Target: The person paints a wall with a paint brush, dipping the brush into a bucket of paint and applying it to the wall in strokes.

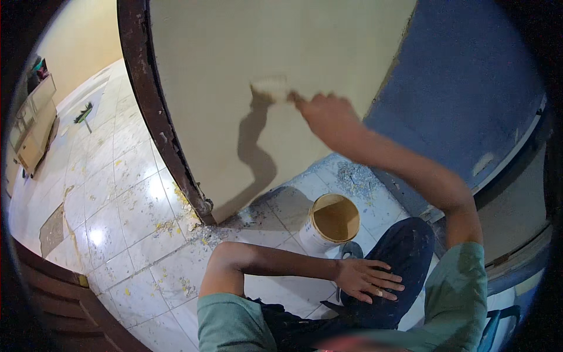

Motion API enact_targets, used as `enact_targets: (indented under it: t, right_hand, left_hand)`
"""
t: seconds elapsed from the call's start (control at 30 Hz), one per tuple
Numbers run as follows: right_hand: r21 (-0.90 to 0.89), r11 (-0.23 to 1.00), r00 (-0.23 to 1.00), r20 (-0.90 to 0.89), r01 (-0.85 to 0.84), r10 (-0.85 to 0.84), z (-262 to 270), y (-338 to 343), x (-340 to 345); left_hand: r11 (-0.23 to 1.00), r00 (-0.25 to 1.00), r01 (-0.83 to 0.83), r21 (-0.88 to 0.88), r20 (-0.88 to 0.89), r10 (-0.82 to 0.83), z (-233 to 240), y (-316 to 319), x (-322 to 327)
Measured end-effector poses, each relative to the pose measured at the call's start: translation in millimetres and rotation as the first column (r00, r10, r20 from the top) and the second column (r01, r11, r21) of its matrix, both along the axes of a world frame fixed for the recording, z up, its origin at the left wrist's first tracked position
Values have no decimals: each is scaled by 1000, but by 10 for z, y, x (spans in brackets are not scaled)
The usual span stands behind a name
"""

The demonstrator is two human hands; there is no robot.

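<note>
My right hand point(332, 116) is raised in front of the beige wall point(211, 57) and closed around the handle of a wide paintbrush point(270, 89). The brush is blurred, its bristles at or close to the wall; whether they touch cannot be told. A shadow of the arm and brush falls on the wall below. My left hand point(369, 279) rests on my knee with its fingers spread and holds nothing. Between my arms, a white plastic bucket point(314, 237) stands on the tiled floor; its inside is coated beige, and how much it holds is unclear.
A dark brown door frame point(156, 110) edges the wall on the left, and a blue wall point(448, 88) meets it on the right. Paint flakes and debris lie on the floor tiles point(145, 220). Farther left are a broom head point(82, 113) and a wooden cabinet point(35, 127). A brown panelled door point(66, 303) stands lower left.
</note>
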State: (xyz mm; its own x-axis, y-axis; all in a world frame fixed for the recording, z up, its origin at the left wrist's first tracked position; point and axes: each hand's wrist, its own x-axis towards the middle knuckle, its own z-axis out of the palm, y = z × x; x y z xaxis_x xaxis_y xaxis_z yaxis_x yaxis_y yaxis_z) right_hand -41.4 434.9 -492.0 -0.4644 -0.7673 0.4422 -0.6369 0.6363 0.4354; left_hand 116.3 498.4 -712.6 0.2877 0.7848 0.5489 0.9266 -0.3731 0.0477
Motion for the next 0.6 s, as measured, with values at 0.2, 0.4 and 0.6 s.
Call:
enact_targets:
  t: [0.2,0.4,0.6]
  right_hand:
    - [247,962,988,127,-116,87,-428,94,-222]
    - [109,967,963,-110,-233,244,1078,160,-556]
    - [-297,948,926,-314,113,-209,2254,333,-57]
  left_hand:
    - [999,1000,18,49,-13,-18,13,31,9]
    - [997,998,62,48,20,-63,14,86,-88]
    - [994,997,73,85,22,-75,-33,101,-155]
